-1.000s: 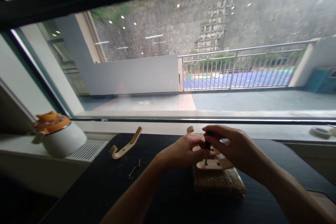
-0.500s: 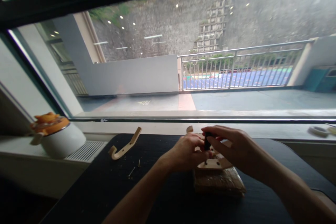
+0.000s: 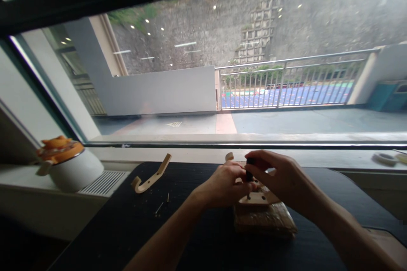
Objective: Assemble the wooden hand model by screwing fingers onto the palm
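Observation:
My right hand [image 3: 280, 173] pinches the black handle of a screwdriver [image 3: 249, 170], which stands upright over a pale wooden piece [image 3: 254, 199] with holes. Close against it from the left is my left hand [image 3: 222, 184], fingers curled near the screwdriver's lower end; what they grip is hidden. The wooden piece lies on a plastic-wrapped brown block [image 3: 265, 220]. A curved wooden end [image 3: 229, 156] shows behind my left hand. On the black table [image 3: 133, 233] to the left lies a wooden hook [image 3: 151, 183] with holes, and nearer me are two screws [image 3: 159, 208].
A white pot [image 3: 76, 171] with an orange cat-like top stands on the sill at left, beside a vent grille [image 3: 103, 183]. Rolls of tape [image 3: 385, 159] lie on the sill at right. A flat dark-edged object [image 3: 384, 241] is partly behind my right forearm. A window rises beyond the table.
My right hand has turned slightly on the screwdriver handle, its wrist shifting a little left. The left hand and the wooden pieces have hardly moved.

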The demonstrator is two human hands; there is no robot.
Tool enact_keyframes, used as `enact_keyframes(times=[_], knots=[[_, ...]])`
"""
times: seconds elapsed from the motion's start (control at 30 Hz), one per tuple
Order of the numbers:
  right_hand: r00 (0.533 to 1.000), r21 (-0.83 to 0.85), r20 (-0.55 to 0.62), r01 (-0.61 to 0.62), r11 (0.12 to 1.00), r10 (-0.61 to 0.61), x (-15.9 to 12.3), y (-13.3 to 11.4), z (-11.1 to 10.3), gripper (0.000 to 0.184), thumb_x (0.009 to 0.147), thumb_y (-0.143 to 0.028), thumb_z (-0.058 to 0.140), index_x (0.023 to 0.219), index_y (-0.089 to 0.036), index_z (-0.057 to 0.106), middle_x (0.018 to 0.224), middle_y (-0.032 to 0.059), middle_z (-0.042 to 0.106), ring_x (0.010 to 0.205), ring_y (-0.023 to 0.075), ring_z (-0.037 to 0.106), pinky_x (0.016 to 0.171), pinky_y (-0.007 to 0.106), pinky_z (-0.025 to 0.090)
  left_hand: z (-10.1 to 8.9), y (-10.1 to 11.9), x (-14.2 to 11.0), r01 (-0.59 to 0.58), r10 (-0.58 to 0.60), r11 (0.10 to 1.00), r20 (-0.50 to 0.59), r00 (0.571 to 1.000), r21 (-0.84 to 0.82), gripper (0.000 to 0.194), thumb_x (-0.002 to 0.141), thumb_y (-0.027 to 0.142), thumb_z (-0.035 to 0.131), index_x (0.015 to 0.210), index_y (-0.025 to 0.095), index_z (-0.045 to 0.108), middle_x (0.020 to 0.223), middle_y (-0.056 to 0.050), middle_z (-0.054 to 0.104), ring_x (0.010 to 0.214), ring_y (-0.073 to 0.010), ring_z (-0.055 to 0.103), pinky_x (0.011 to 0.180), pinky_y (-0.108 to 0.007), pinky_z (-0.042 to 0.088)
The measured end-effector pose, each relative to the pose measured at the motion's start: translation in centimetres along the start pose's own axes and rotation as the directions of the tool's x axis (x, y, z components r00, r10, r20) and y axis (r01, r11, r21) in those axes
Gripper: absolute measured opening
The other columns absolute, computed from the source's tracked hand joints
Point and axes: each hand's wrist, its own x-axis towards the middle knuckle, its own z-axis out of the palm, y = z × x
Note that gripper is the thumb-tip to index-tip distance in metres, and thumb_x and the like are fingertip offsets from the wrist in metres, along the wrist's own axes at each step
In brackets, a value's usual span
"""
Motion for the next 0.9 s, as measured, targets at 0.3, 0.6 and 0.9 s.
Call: enact_keyframes(times=[0.3, 0.6, 0.9], knots=[[0.995, 0.069, 0.071, 0.065, 0.995, -0.07, -0.1, 0.1, -0.4, 0.026, 0.082, -0.027, 0.056, 0.105, -0.023, 0.067, 0.088, 0.002, 0.072, 0.076, 0.0174, 0.066, 0.067, 0.027, 0.051, -0.2, 0.3, 0.0, -0.02, 0.02, 1.0, -0.006, 1.0, 0.0, 0.015, 0.083, 0.027, 0.058, 0.08, 0.016, 0.067, 0.095, -0.006, 0.064, 0.092, -0.0206, 0.055, 0.086, -0.033, 0.043], [1.0, 0.029, 0.008, 0.023, 0.999, -0.023, -0.1, 0.4, 0.1, 0.025, 0.081, -0.033, 0.058, 0.102, -0.024, 0.068, 0.08, 0.0019, 0.072, 0.07, 0.0178, 0.066, 0.061, 0.027, 0.052, -0.1, 0.1, 0.0, -0.025, 0.025, 1.0, 0.008, 1.0, 0.013, 0.014, 0.084, 0.027, 0.057, 0.085, 0.018, 0.068, 0.094, -0.005, 0.064, 0.097, -0.0219, 0.054, 0.09, -0.034, 0.042], [0.994, 0.075, 0.017, 0.11, 0.991, -0.112, 0.1, -0.1, -0.3, 0.025, 0.086, -0.027, 0.052, 0.104, -0.025, 0.068, 0.089, 0.0013, 0.072, 0.077, 0.0168, 0.066, 0.065, 0.026, 0.051, -0.3, 0.5, 0.1, -0.053, 0.053, 0.999, 0.0, 0.999, 0.004, 0.014, 0.085, 0.025, 0.056, 0.082, 0.016, 0.066, 0.093, -0.005, 0.064, 0.091, -0.0192, 0.055, 0.087, -0.03, 0.043]])
